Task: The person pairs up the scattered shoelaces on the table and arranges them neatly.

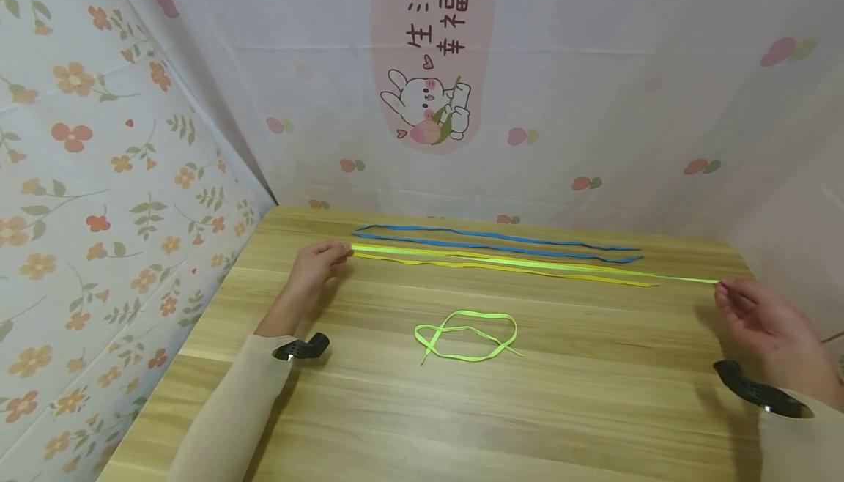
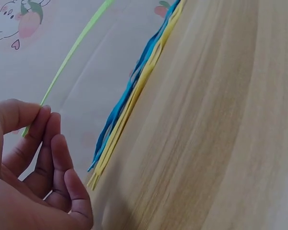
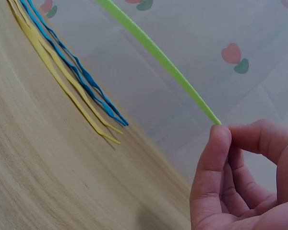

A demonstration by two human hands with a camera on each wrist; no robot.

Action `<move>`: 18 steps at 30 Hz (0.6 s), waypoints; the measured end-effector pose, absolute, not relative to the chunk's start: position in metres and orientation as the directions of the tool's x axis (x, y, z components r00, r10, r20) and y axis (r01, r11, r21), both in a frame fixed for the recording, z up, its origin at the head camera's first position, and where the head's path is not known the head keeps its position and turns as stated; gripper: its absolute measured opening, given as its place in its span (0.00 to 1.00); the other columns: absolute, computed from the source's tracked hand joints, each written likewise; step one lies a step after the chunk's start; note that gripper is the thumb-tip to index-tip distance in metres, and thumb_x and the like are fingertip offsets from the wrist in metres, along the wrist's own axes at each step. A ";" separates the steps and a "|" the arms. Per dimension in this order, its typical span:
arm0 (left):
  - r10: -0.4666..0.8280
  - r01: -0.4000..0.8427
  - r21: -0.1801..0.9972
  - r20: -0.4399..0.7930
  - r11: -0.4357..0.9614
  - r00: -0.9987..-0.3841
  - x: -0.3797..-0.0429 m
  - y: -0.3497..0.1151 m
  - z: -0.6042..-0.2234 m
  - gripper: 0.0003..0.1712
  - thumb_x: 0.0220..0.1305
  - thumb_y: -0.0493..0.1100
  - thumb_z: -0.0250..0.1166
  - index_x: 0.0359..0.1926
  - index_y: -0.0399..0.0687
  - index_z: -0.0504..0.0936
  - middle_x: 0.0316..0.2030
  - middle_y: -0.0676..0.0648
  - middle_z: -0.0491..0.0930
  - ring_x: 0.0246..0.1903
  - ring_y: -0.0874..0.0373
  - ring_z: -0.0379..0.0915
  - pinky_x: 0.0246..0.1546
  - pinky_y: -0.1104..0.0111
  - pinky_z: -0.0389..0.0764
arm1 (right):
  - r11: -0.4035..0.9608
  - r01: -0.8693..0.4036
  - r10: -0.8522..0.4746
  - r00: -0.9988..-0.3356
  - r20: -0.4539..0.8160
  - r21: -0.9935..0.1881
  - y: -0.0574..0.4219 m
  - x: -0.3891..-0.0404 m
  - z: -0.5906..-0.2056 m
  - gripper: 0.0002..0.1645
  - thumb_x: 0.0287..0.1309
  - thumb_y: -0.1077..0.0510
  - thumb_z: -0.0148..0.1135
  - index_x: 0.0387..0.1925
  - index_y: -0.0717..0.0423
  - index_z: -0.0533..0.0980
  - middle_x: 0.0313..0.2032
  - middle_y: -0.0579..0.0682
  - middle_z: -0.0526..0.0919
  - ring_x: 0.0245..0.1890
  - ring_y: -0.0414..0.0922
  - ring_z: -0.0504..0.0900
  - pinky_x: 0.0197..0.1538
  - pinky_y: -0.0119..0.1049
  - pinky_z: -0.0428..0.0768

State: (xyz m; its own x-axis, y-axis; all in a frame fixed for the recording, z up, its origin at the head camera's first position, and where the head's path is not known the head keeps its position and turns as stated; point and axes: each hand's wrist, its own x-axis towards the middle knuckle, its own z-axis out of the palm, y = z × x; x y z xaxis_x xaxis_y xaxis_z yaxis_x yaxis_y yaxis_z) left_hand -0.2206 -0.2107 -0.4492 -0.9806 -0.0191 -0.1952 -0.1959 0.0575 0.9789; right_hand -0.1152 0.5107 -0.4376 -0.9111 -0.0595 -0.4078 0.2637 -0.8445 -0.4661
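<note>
A neon green shoelace (image 1: 501, 261) is stretched in the air between both hands, above the yellow laces. The left hand (image 1: 319, 268) pinches one end between thumb and forefinger, and in the left wrist view a short tip pokes out below the pinch. At the other end, the right hand (image 1: 765, 313) pinches the lace (image 3: 175, 72) between thumb and fingertip, with the other fingers curled. Beneath it lie two yellow shoelaces (image 1: 567, 276), side by side. A second neon green shoelace (image 1: 467, 315) lies loosely looped on the table nearer the body.
Two blue shoelaces (image 1: 494, 235) lie straight near the back edge of the wooden table (image 1: 395, 423), behind the yellow ones. A printed cloth (image 1: 593, 101) hangs behind the table, and a floral cloth (image 1: 99, 247) hangs on the left.
</note>
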 end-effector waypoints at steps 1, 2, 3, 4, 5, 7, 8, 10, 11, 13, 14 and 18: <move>-0.030 -0.195 0.979 -0.193 0.059 -0.981 -0.221 -0.211 -0.449 0.12 0.81 0.43 0.66 0.48 0.38 0.90 0.41 0.56 0.88 0.51 0.57 0.76 0.58 0.62 0.78 | -0.843 0.255 -0.049 -0.913 -0.404 -0.474 0.510 -0.115 -0.438 0.16 0.85 0.67 0.50 0.42 0.67 0.82 0.42 0.58 0.86 0.43 0.49 0.88 0.56 0.32 0.85; -0.042 -0.193 0.980 -0.191 0.053 -0.981 -0.221 -0.212 -0.449 0.11 0.81 0.42 0.66 0.47 0.39 0.90 0.40 0.56 0.88 0.50 0.58 0.77 0.58 0.63 0.78 | -0.840 0.246 -0.031 -0.912 -0.409 -0.483 0.509 -0.116 -0.438 0.16 0.85 0.67 0.50 0.41 0.67 0.82 0.41 0.58 0.86 0.42 0.49 0.88 0.55 0.32 0.86; -0.052 -0.188 0.981 -0.186 0.048 -0.981 -0.222 -0.212 -0.449 0.11 0.81 0.42 0.66 0.47 0.39 0.90 0.39 0.57 0.87 0.48 0.59 0.76 0.58 0.63 0.78 | -0.835 0.236 -0.014 -0.912 -0.410 -0.496 0.508 -0.116 -0.438 0.15 0.84 0.67 0.51 0.41 0.66 0.82 0.41 0.57 0.86 0.42 0.49 0.88 0.54 0.33 0.86; -0.063 -0.183 0.982 -0.180 0.043 -0.982 -0.223 -0.213 -0.450 0.11 0.81 0.41 0.66 0.47 0.39 0.90 0.38 0.57 0.86 0.47 0.60 0.77 0.57 0.63 0.78 | -0.832 0.227 0.004 -0.910 -0.414 -0.506 0.507 -0.116 -0.438 0.15 0.84 0.67 0.52 0.40 0.66 0.83 0.40 0.57 0.86 0.41 0.49 0.88 0.53 0.33 0.86; -0.069 -0.176 0.984 -0.173 0.036 -0.982 -0.223 -0.214 -0.450 0.10 0.81 0.41 0.66 0.46 0.39 0.90 0.37 0.57 0.86 0.46 0.60 0.77 0.57 0.63 0.78 | -0.826 0.217 0.027 -0.907 -0.420 -0.521 0.506 -0.116 -0.438 0.15 0.84 0.67 0.53 0.39 0.65 0.83 0.39 0.57 0.86 0.40 0.48 0.88 0.52 0.33 0.87; -0.075 -0.164 0.986 -0.162 0.026 -0.984 -0.223 -0.214 -0.450 0.10 0.80 0.40 0.66 0.45 0.39 0.90 0.36 0.58 0.85 0.46 0.59 0.77 0.58 0.63 0.77 | -0.809 0.204 0.067 -0.900 -0.431 -0.552 0.503 -0.117 -0.437 0.14 0.82 0.67 0.56 0.38 0.64 0.83 0.38 0.56 0.86 0.38 0.47 0.89 0.50 0.33 0.88; -0.075 -0.159 0.987 -0.157 0.023 -0.985 -0.224 -0.215 -0.450 0.09 0.80 0.40 0.66 0.45 0.39 0.90 0.36 0.58 0.85 0.47 0.59 0.77 0.59 0.63 0.77 | -0.801 0.200 0.083 -0.897 -0.435 -0.564 0.502 -0.117 -0.437 0.14 0.82 0.67 0.57 0.37 0.64 0.83 0.37 0.55 0.87 0.38 0.47 0.89 0.49 0.33 0.88; -0.072 -0.157 0.987 -0.155 0.025 -0.985 -0.224 -0.214 -0.451 0.09 0.80 0.40 0.66 0.44 0.41 0.91 0.37 0.58 0.86 0.48 0.58 0.78 0.59 0.63 0.77 | -0.793 0.195 0.096 -0.896 -0.434 -0.577 0.501 -0.117 -0.438 0.14 0.82 0.67 0.56 0.36 0.64 0.83 0.36 0.55 0.87 0.37 0.47 0.89 0.48 0.33 0.88; -0.064 -0.157 0.987 -0.155 0.026 -0.986 -0.224 -0.214 -0.451 0.09 0.80 0.40 0.66 0.44 0.42 0.91 0.37 0.58 0.87 0.48 0.59 0.78 0.59 0.63 0.78 | -0.789 0.194 0.099 -0.896 -0.434 -0.582 0.500 -0.117 -0.438 0.14 0.82 0.67 0.56 0.36 0.64 0.83 0.36 0.55 0.87 0.36 0.47 0.90 0.48 0.33 0.88; -0.053 -0.157 0.987 -0.156 0.028 -0.986 -0.224 -0.213 -0.452 0.09 0.80 0.40 0.67 0.41 0.44 0.92 0.37 0.59 0.87 0.49 0.59 0.78 0.58 0.63 0.78 | -0.789 0.197 0.094 -0.898 -0.430 -0.582 0.499 -0.118 -0.438 0.15 0.82 0.68 0.56 0.36 0.64 0.83 0.36 0.55 0.87 0.36 0.48 0.89 0.48 0.33 0.88; -0.049 -0.158 0.987 -0.157 0.030 -0.986 -0.224 -0.212 -0.452 0.10 0.80 0.40 0.67 0.40 0.46 0.92 0.38 0.59 0.88 0.49 0.60 0.78 0.58 0.63 0.78 | -0.787 0.199 0.090 -0.899 -0.428 -0.584 0.498 -0.118 -0.438 0.15 0.82 0.68 0.55 0.36 0.64 0.83 0.36 0.55 0.87 0.36 0.48 0.89 0.48 0.33 0.88; -0.047 -0.158 0.987 -0.157 0.031 -0.987 -0.224 -0.210 -0.452 0.11 0.80 0.40 0.67 0.37 0.49 0.92 0.37 0.59 0.88 0.47 0.62 0.78 0.58 0.63 0.78 | -0.785 0.190 0.117 -0.889 -0.443 -0.590 0.495 -0.121 -0.439 0.10 0.77 0.71 0.63 0.35 0.64 0.84 0.35 0.55 0.87 0.35 0.47 0.90 0.45 0.33 0.89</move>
